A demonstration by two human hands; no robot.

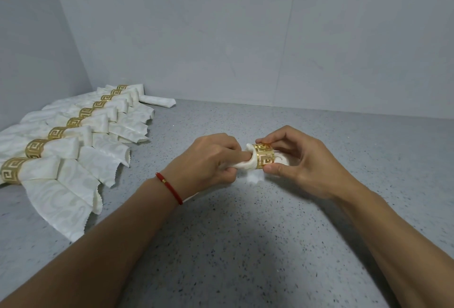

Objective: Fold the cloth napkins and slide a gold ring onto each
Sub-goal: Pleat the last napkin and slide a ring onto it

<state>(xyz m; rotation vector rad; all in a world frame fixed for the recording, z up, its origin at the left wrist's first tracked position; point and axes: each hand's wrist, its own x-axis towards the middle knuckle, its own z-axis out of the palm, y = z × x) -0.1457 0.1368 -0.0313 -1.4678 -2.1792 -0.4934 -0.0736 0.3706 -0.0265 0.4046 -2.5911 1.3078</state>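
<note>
Our left hand (208, 157) bunches the napkin (242, 164) narrow so it threads the ring (265, 156), pinched by our right hand (297, 160) at 3 o'clock.

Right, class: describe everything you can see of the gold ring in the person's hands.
The gold ring is a wide shiny band, seemingly metal, cut through with a square key pattern. It lies on its side above the speckled counter, with the white napkin threaded through it. The right hand pinches it; the left hand holds the napkin.

left hand (208, 160) curled, right hand (298, 160) pinching, forearms converging
</note>
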